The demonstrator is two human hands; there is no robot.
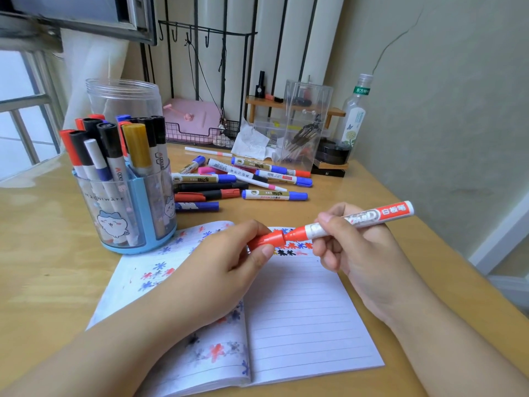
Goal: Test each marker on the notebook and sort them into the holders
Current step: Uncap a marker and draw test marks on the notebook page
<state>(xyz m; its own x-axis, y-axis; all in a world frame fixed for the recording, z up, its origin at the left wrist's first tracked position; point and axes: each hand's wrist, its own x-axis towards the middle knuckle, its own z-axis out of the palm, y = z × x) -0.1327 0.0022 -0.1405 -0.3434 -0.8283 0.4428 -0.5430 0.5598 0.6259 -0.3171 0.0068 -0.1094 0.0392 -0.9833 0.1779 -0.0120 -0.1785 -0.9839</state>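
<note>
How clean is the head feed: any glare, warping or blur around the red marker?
Head view: daylight from the window puts soft glare on the table; wide-angle warp bends the edges; the red marker is sharp in both hands, left hand, right hand.

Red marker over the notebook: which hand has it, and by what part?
Both. The right hand grips the red marker around its white barrel; the left hand pinches its red cap between thumb and fingers.
</note>
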